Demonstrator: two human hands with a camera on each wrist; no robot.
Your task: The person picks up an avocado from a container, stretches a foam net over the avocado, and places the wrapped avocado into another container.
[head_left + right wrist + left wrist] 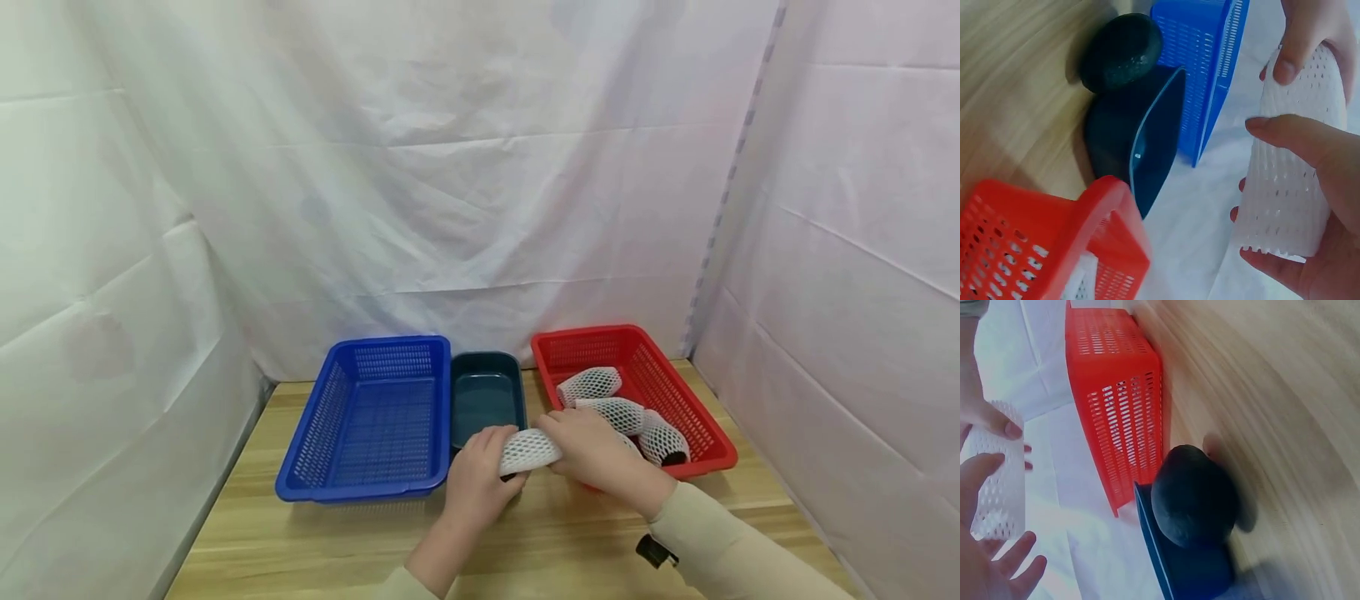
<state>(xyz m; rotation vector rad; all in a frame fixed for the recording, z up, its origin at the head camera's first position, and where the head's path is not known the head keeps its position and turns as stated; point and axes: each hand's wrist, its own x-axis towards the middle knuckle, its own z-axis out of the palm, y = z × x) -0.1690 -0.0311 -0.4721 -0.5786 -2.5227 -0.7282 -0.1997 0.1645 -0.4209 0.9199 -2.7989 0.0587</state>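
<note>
A white foam net sleeve (528,452) is stretched between both hands, in front of the dark teal bin. My left hand (477,475) grips its left end, while my right hand (588,446) holds the right end. Thumbs lie along the near side of the sleeve (1285,181) in the right wrist view, with fingertips showing past its far edge. No dark thing shows through its mesh. Below the hands, a dark green avocado (1194,497) rests on the table against the near end of the teal bin (1110,131); the hands mostly hide it in the head view.
To the right, a red basket (716,454) holds several dark things in white foam nets (617,414). A blue basket (291,467) stands left of the bin. White cloth (450,208) hangs behind and at both sides of the wooden table (247,533).
</note>
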